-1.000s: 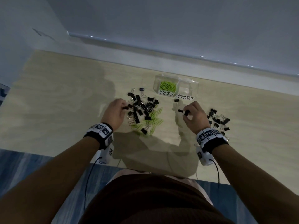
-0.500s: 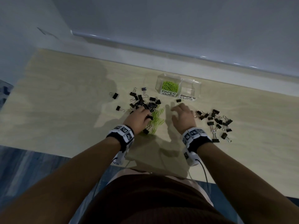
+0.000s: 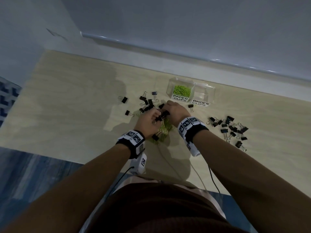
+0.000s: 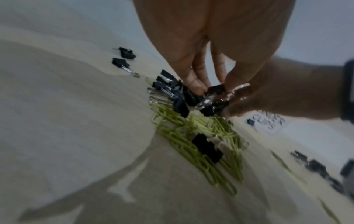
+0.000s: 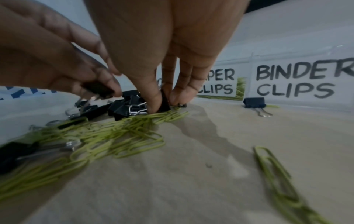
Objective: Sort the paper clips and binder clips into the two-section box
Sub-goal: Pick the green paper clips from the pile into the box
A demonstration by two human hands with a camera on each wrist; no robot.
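One clear two-section box (image 3: 203,91) sits at one o'clock, two hands (image 3: 148,121) work the middle heap, and dozens of black binder clips (image 3: 228,127) and green paper clips (image 3: 164,132) defy exact counting.

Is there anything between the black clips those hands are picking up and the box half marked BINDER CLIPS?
Nothing tall blocks the way. Only one loose black binder clip lies on the pale wooden table just before the clear plastic two-section box, low enough to lift over. The box looks open on top.

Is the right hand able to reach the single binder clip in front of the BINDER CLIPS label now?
Probably yes. That binder clip lies alone on bare table beside the right hand, nothing between them, but its fingers already pinch a clip from the pile.
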